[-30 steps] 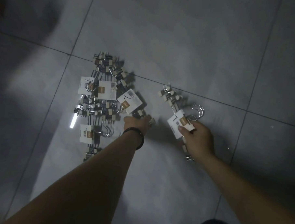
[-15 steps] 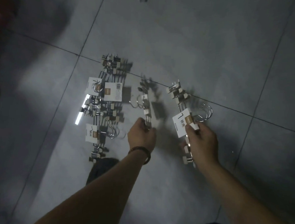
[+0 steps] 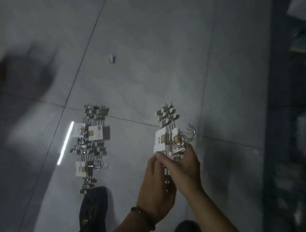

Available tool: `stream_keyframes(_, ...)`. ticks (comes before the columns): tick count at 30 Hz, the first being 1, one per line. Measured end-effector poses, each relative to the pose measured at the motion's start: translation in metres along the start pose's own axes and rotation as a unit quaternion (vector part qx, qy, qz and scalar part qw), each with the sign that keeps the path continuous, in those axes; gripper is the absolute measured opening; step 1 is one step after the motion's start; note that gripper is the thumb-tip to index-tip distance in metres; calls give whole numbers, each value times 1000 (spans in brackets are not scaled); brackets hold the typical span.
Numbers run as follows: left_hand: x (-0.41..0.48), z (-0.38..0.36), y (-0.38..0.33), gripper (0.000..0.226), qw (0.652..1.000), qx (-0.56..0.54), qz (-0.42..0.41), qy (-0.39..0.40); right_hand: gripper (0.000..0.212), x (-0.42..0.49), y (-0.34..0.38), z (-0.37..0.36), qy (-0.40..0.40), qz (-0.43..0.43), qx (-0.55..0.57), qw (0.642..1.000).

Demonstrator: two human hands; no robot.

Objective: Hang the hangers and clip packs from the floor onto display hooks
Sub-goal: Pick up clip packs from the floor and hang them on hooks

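1. You hold a bundle of metal clip hangers (image 3: 167, 132) with white card labels (image 3: 159, 140) up off the grey tiled floor (image 3: 151, 63), right of centre and near you. Both grips are closed on it. Your left hand (image 3: 156, 191) wraps the lower bars, and your right hand (image 3: 185, 170) pinches across the middle, just under the cards.
2. The step in hand looks like squaring separate packs into one carry. Line up the curved silver hooks (image 3: 189, 136) so they all open the same way. They fan out to the right now, and a crossed hook would likely snag on a peg.
3. Take the weight in the left grip and let the right fingers do the sorting. The clips at the far end sit bunched and may tangle, so lay the bars parallel rather than twisting them.
4. Hold by the metal, not the cards, because thin card will probably bend or tear.
5. The rest of the job lies to the left. A long pile of hangers and clip packs (image 3: 93, 141) is on the floor, and its near end reaches your dark shoe (image 3: 93, 211). Mind that foot when you step.
6. No display hook shows here. A dark shelving upright (image 3: 274, 121) stands at the right, blurred. With so much stock on the floor, I judge the task far from finished.
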State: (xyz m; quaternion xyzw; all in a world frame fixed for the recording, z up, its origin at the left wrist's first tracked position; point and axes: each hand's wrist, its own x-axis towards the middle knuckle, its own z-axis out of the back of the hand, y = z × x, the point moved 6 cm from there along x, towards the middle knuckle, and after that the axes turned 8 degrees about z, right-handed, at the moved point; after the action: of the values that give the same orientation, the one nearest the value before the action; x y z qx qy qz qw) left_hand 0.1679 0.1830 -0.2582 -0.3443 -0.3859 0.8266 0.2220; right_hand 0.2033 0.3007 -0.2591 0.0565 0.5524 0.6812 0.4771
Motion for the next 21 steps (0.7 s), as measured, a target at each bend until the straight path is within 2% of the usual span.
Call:
stream_keyframes(1,-5,5,-24,72,1000,6,-22,21,66,-4,17,19,-21,9,-3,1000)
stream_keyframes(5,-29,33,-121,88,981,102,-95,133,31,-25,92,109,-108,48,-21,993)
stream_keyframes(7,-41,53,-176,81,968,117,-135,177,25,-43,133,155,-123,66,-32,990)
stream_keyframes(9,-49,78,-231,63,957,131,-168,198,22,-64,174,200,-134,81,-41,987)
stream_keyframes(10,-53,92,-261,50,955,138,-187,184,19,-77,193,222,-141,79,-43,986)
stream_keyframes(12,-57,128,-326,27,956,138,-238,100,19,-105,233,265,-154,68,-51,985)
stream_keyframes(14,-61,167,-400,35,943,146,-298,-11,27,-133,277,306,-159,70,-90,981)
stream_keyframes(15,-66,183,-438,47,927,165,-333,-45,30,-150,300,325,-158,67,-116,978)
stream_keyframes(17,-85,200,-509,73,876,232,-421,-30,29,-187,346,357,-150,70,-127,978)
stream_keyframes(18,-99,201,-538,81,837,268,-476,9,28,-208,366,371,-149,72,-121,979)
stream_keyframes(20,-130,195,-582,89,737,332,-582,85,28,-252,404,397,-172,74,-98,977)
stream_keyframes(21,-144,193,-599,91,698,350,-617,100,32,-276,421,410,-188,77,-86,975)
